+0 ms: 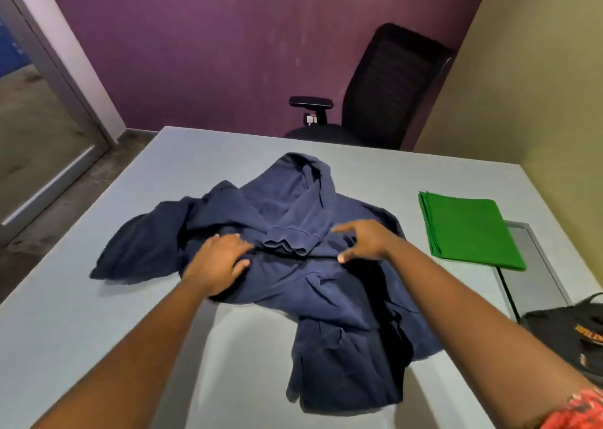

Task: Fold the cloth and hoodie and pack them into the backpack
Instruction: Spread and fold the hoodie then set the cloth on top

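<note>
A navy blue hoodie (287,219) lies crumpled and spread out on the grey table (98,314), its hood toward the far side. My left hand (218,262) rests on its left middle part, fingers curled over a fold of the fabric. My right hand (362,241) hovers on the hoodie's right middle part, fingers spread and lightly bent, thumb touching the fabric. A green cloth (470,231) lies folded flat on the table to the right. A black backpack (574,337) with orange lettering sits at the table's right edge, partly out of view.
A black office chair (378,92) stands behind the table's far edge against a purple wall. A grey inset panel (535,278) lies in the table under the green cloth's near corner. A glass door is at the left.
</note>
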Motion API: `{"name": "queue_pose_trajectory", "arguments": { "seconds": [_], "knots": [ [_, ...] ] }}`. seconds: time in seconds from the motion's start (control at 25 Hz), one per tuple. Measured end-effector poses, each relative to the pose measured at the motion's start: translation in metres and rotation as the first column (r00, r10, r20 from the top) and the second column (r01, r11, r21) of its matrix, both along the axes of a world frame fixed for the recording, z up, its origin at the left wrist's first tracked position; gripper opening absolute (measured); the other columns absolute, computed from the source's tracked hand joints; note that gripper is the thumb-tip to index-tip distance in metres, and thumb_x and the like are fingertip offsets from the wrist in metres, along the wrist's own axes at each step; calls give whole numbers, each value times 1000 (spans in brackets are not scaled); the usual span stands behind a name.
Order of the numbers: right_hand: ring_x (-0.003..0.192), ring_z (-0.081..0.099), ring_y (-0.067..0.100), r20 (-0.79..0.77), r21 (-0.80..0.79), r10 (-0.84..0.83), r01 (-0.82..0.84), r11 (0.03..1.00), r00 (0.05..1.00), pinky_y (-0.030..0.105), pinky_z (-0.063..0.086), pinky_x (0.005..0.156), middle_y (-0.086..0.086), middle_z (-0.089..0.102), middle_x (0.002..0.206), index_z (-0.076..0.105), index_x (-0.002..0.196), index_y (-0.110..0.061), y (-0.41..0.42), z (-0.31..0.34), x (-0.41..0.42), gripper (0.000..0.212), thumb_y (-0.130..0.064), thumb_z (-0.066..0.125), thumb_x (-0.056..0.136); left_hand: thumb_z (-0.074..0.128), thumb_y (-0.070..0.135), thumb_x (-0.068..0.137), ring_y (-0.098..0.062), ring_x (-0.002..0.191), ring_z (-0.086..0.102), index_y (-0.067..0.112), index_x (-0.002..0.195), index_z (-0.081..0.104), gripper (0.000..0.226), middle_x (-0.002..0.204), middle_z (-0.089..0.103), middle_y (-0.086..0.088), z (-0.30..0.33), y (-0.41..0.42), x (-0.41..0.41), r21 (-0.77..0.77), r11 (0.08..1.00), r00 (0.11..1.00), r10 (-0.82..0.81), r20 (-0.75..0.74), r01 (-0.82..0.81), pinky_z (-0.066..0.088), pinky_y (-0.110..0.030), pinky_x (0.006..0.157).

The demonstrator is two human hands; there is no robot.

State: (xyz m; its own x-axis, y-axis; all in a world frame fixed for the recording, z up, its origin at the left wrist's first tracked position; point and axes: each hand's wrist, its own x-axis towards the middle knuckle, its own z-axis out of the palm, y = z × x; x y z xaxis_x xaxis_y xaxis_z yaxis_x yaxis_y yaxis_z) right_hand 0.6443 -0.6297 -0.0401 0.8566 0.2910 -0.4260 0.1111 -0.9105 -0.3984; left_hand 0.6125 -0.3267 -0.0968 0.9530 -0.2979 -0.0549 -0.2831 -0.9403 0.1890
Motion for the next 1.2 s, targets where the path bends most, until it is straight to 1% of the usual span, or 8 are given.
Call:
{"name": "queue_pose_trajectory", "arguments": {
  "seconds": [0.12, 0.2, 0.52, 0.6, 0.72, 1.0, 1.12, 1.2],
  "knots": [
    [132, 38, 29, -8, -395, -41, 35, 918, 999, 47, 35, 102, 5, 36, 146, 14, 148, -29, -16, -33, -33, 93, -38, 73, 76, 33, 55, 95, -21, 146, -2, 23, 151, 0, 73, 159, -3, -1, -39, -17, -22, 68, 970, 878, 242, -414, -235, 8, -48, 115],
    [123, 46, 28, 141, -485, -39, 103, 869, 989, 46, 34, 101, 7, 51, 133, 30, 143, -21, -26, -46, -40, 61, -23, 57, 88, 30, 59, 93, -22, 146, -10, 25, 148, -13, 78, 157, -17, -1, -52, -17, -30, 173, 950, 833, 311, -458, -259, 4, -47, 116],
    [110, 57, 35, 471, -216, -514, 659, 721, 717, 46, 39, 99, 19, 63, 116, 65, 109, -9, -88, -7, 10, 26, -8, 49, 89, 30, 63, 91, -18, 145, -13, 29, 145, -21, 82, 155, -24, 0, -52, 24, -43, 349, 923, 836, 315, -449, -160, 3, -43, 117],
    [119, 50, 31, 377, -324, -357, 483, 813, 855, 51, 31, 105, 12, 59, 124, 61, 118, -17, -88, -16, 3, 32, -25, 56, 87, 27, 65, 91, -18, 145, -16, 31, 146, -20, 79, 154, -26, 0, -55, 28, -44, 339, 924, 821, 330, -465, -180, 1, -44, 116],
    [131, 38, 26, 133, -42, -138, 144, 989, 982, 41, 34, 107, 6, 42, 143, 42, 138, -27, -61, -41, -23, 66, -52, 61, 80, 22, 52, 98, -22, 144, -19, 33, 148, -13, 64, 153, -30, -2, -53, 29, -44, 355, 924, 795, 319, -516, -140, 1, -49, 117],
    [134, 23, 25, 369, -22, 304, -318, 948, 878, 41, 22, 105, -2, 12, 157, 50, 131, -39, 43, -41, -27, 42, -48, 51, 90, 16, 60, 95, -19, 142, -24, 26, 143, -27, 72, 150, -34, -5, -51, 15, -67, 363, 900, 755, 409, -512, -242, -9, -45, 116],
    [136, 25, 26, 152, -125, 371, -355, 926, 916, 39, 25, 110, -2, 19, 155, 42, 140, -18, 64, -42, -11, 51, -36, 51, 93, 15, 61, 94, -20, 142, -25, 26, 142, -27, 73, 150, -35, -6, -49, 15, -65, 373, 898, 737, 414, -534, -234, -8, -45, 116],
    [139, 26, 24, 122, 113, 193, -207, 972, 974, 35, 22, 114, 2, 24, 154, 40, 141, -11, 56, -36, 1, 56, -32, 56, 91, 16, 62, 94, -20, 142, -25, 26, 142, -28, 74, 150, -35, -6, -49, 15, -65, 373, 897, 744, 416, -523, -240, -8, -45, 116]
  ]
}}
